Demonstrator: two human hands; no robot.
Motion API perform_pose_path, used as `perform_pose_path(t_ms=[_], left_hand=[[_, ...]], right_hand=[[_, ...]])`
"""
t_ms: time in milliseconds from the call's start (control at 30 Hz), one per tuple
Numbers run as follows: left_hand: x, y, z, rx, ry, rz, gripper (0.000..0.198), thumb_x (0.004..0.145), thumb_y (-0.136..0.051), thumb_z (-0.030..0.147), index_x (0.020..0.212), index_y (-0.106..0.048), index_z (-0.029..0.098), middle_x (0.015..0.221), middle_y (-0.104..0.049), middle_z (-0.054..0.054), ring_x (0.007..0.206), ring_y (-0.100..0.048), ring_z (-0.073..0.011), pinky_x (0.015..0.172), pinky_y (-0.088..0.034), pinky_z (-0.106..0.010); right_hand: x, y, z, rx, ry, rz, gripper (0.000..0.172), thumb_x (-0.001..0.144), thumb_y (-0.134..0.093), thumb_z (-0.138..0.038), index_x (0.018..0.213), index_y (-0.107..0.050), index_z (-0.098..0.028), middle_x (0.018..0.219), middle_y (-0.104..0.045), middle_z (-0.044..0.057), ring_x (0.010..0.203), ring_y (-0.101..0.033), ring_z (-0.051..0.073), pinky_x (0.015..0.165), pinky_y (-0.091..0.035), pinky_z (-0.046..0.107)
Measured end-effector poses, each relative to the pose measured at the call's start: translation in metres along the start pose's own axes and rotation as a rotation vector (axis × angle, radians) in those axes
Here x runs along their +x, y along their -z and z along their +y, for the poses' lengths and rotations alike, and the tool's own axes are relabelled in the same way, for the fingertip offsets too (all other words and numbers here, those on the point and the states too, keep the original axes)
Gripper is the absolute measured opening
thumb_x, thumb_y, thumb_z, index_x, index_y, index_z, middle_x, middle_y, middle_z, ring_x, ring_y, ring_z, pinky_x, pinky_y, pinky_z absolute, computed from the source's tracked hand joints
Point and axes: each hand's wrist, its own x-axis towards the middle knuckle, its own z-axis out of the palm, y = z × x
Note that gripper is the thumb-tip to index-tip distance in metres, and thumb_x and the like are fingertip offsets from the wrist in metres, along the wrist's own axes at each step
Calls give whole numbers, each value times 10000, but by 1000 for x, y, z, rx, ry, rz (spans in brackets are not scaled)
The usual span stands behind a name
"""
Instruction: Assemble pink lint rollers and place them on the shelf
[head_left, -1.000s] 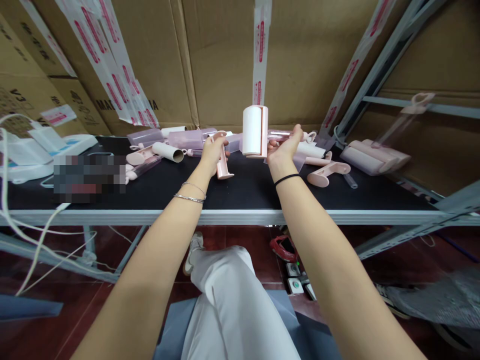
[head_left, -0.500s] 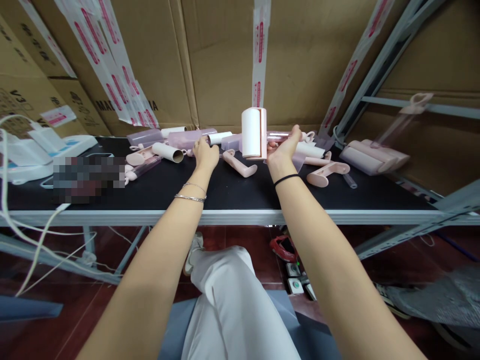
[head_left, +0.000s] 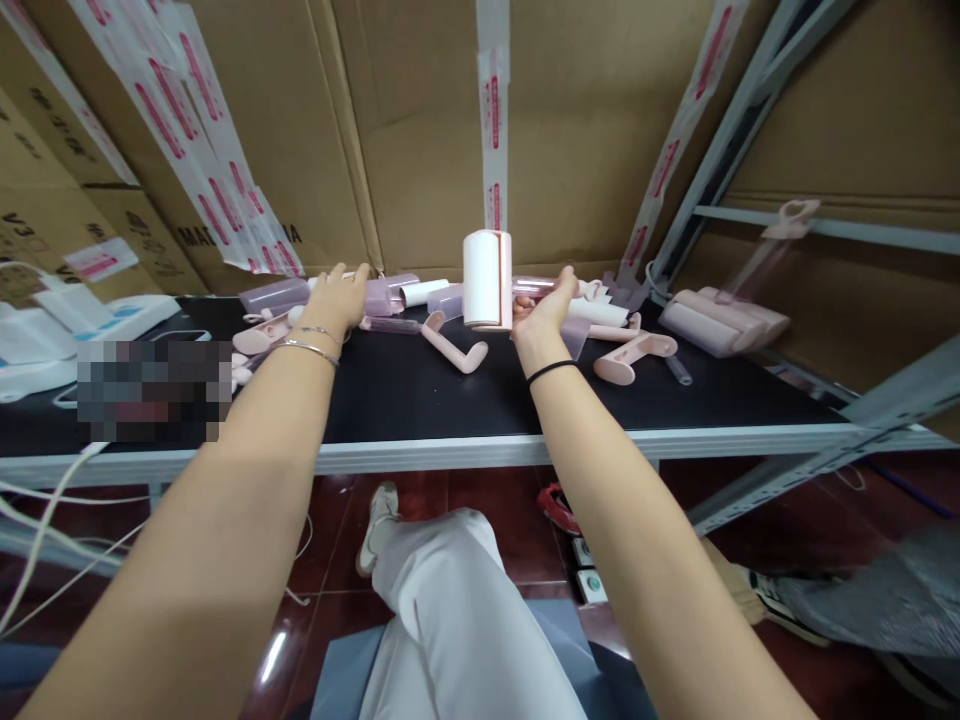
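Observation:
A lint roller (head_left: 486,282), with a white paper roll on a pink frame, is raised above the table's back part. My right hand (head_left: 546,312) is closed around its clear pinkish handle. My left hand (head_left: 339,298) reaches over the pile at the left with fingers stretched out, nearest to a white paper roll that it mostly hides. Beside it lie translucent purple covers (head_left: 274,296). Between my hands rests a pink roller frame (head_left: 454,346) with a clear handle. Another pink frame (head_left: 637,356) lies right of my right hand, near white rolls (head_left: 602,312).
Several pink rollers (head_left: 724,322) stand grouped at the right table end. On the left are a white power strip (head_left: 127,328) with chargers and a blurred-out item (head_left: 154,390). Cardboard (head_left: 420,130) walls the back; a metal post (head_left: 739,130) rises at right. Another person's leg (head_left: 877,590) shows below.
My left hand has moved left from the middle of the pile, and its fingers have spread. My right hand still holds the lint roller. The view has shifted slightly.

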Motion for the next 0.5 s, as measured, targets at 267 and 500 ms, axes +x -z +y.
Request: perform_pose_path(t_ms=[267,500], left_hand=[[-3,11,1,-154,-152,224,602,804,-620,374,1335,-494,119,1306,-576,-162,1317,-448,-330,1160,-207,-466],[3,41,66,-1152,86,598,394,804,-644,328,1147,-543,163,1087,-599,-57,1075,-551,-215,1026,-384,-379]], right_hand=[[-5,-3,-1,40,21,-10,414,883,-432,-617,755,-347,-232,480,-355,-123,327,-358,35,293,-257,115],[-5,-3,-4,56,30,12,391,900,-420,-595,772,-348,-234,495,-355,-128,330,-377,29,310,-281,105]])
